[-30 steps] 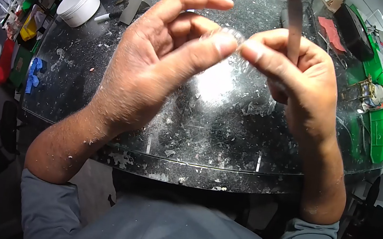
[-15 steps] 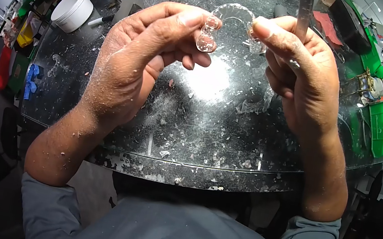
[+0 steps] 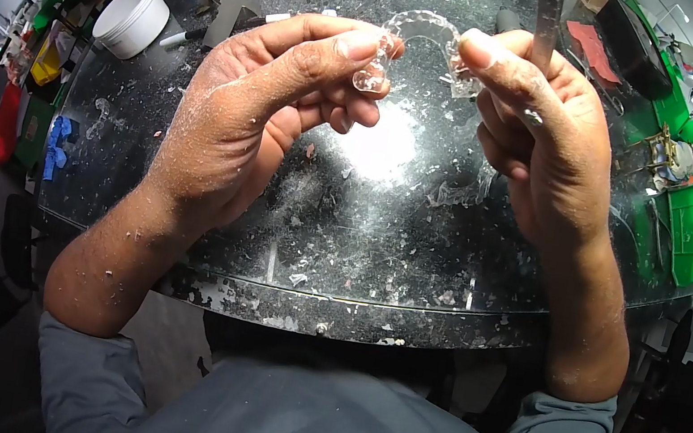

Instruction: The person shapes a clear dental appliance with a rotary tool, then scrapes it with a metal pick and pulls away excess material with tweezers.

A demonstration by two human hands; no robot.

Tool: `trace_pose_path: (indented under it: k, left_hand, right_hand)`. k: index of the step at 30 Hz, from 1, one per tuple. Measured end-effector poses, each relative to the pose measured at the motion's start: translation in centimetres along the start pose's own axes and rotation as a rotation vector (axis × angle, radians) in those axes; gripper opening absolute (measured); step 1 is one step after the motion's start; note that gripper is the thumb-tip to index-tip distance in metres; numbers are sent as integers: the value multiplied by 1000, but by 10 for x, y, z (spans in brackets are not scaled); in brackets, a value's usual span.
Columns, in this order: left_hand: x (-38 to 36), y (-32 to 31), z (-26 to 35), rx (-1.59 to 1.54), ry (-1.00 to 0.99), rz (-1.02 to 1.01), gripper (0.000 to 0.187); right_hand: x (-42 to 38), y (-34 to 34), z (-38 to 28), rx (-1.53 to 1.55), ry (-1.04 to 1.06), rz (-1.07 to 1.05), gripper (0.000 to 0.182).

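Head view, dark speckled bench, perhaps stone, cluttered workshop

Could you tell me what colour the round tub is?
White, clearest in the head view.

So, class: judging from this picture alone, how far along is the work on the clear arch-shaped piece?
Trimming looks well advanced: clear shavings litter the dark table. In hand: the left hand and right hand pinch the ends of the clear arch-shaped piece, the right also gripping a thin metal tool. What finishing remains cannot be judged.
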State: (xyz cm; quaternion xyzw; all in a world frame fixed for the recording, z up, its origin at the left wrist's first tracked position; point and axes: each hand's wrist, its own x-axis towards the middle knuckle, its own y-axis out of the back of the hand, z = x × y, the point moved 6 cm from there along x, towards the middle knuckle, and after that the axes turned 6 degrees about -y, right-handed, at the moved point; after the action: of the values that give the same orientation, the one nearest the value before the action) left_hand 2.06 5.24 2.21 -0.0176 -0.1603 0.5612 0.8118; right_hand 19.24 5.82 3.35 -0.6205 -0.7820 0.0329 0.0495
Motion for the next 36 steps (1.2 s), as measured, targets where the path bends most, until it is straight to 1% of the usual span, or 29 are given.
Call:
trace_pose_path:
  k: [7,10,11,12,13,14,16,17,20,21,22,23,24,26,27,28,29,30,31,32,34,35,36]
  left_hand:
    - [0,-1,-4,-82,55,-7,43]
    - [0,-2,-1,-69,56,-4,44]
    - [0,-4,-1,-69,55,-3,44]
    - [0,-4,3,-87,9,29,45]
    - [1,-4,6,-106,-37,60,47]
    - [1,-1,6,-106,-38,60,47]
    - [-1,2,0,-258,70,9,48]
    - [-1,2,0,-258,69,10,48]
    - [-3,-4,1,-348,120,9,49]
    - [-2,-6,5,-332,89,13,49]
    - [-2,-7,9,-316,58,17,49]
    - [-3,-6,11,-199,41,35,48]
    - [-2,-4,14,-43,-46,-48,43]
    - [-8,-3,21,244,-92,-35,37]
    - [-10,-3,25,268,-42,-25,35]
    - [-10,-3,23,268,-42,-26,35]
    - [-9,-3,22,184,-109,-45,37]
    - [-9,-3,22,100,-176,-64,39]
    - [-9,-3,18,34,-170,-119,44]
    - [-8,-4,18,35,-170,-119,44]
    - [-7,-7,14,-64,-119,-110,48]
    - [-6,-6,13,-64,-118,-111,48]
    - [-6,-5,13,-65,-120,-154,49]
  right_hand:
    - [0,0,1,-2,-20,2,18]
    - [1,1,5,20,-69,6,20]
    - [1,0,4,-41,-32,-1,22]
    - [1,-1,3,-101,6,-7,24]
    - [0,-3,3,-101,6,-7,24]
    - [-1,-7,1,-98,45,5,24]
    - [-4,-13,-4,-91,121,27,28]
    - [-5,-13,-8,-131,150,-28,26]
    - [-2,-10,-1,-168,177,-60,22]
    - [-3,-9,-3,-141,164,-89,18]
    - [-4,-10,-5,-140,164,-89,18]
    - [-4,-11,-7,-58,160,-99,19]
    - [-4,-12,-8,24,155,-109,20]
    - [-5,-12,-8,70,130,-141,22]
    - [-5,-15,-7,100,63,-185,23]
    - [-7,-17,-5,129,-4,-228,25]
    - [-7,-19,-3,126,-65,-205,29]
    - [-8,-20,-3,127,-64,-204,29]
    - [-8,-21,-2,176,-85,-201,31]
    - [-8,-21,-2,225,-105,-199,33]
    - [-8,-22,-1,225,-127,-180,33]
    - [-8,-21,0,225,-148,-159,33]
    - [-8,-20,0,225,-149,-158,33]
